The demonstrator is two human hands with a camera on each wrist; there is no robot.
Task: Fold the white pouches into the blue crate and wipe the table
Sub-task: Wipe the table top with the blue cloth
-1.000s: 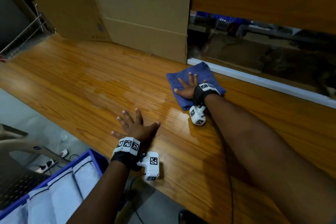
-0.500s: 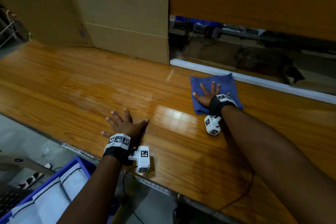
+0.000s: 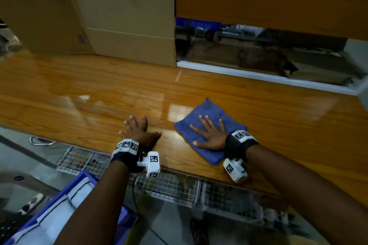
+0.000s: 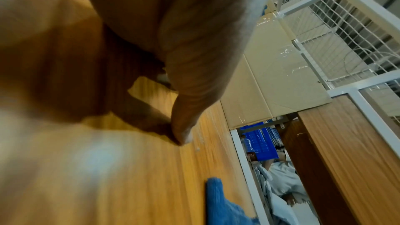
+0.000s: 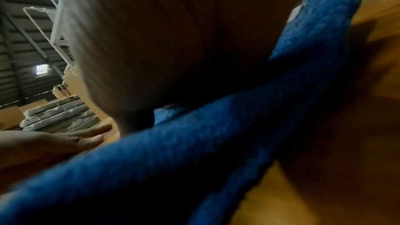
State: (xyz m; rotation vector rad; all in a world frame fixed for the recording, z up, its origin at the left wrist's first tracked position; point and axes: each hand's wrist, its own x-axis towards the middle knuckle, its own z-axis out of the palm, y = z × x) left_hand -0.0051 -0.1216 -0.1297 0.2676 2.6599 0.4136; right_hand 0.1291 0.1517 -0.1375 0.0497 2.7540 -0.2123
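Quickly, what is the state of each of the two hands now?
Left hand: open, flat on the wooden table, holding nothing.
Right hand: open, fingers spread, pressing the blue cloth onto the table.

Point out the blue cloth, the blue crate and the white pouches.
blue cloth (image 3: 211, 112): head view, bare far part beyond the fingers.
blue crate (image 3: 80, 178): head view, far corner of rim.
white pouches (image 3: 57, 216): head view, top pouch's face.

Warehouse/packing area: cardboard sheets (image 3: 111, 16), wire-mesh racks (image 4: 337, 28), stacked crates (image 4: 257, 141).
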